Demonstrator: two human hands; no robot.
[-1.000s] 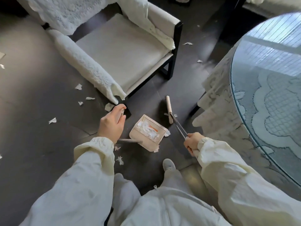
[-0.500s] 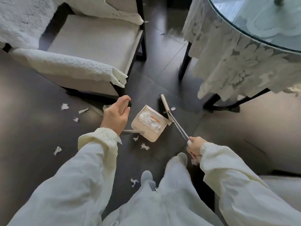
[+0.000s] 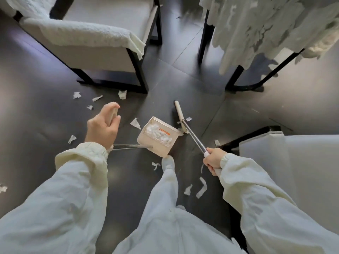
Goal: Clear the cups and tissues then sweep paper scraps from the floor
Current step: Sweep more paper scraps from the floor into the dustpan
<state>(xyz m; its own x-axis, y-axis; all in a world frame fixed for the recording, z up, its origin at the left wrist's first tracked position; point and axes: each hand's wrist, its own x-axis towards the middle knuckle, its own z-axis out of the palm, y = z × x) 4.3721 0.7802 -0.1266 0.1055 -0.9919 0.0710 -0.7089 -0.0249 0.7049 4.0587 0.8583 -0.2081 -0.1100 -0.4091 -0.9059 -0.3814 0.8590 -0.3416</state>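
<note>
A beige dustpan sits on the dark floor, holding several white paper scraps. Its thin metal handle runs left and up into my left hand, which grips the pale handle top. My right hand grips the white end of a broom's metal pole. The broom's pale head lies on the floor just right of the dustpan. Loose paper scraps lie left of the pan, more scraps near my feet, and others by the chair.
A white armchair with black legs stands at the upper left. A table draped in a lace cloth with black legs is at the upper right. A white furniture edge lies right. My legs and foot are below the dustpan.
The view has swung and tilted downward; the table now sits higher in frame. Dustpan and broom have shifted slightly toward my feet. Both hands keep their grips.
</note>
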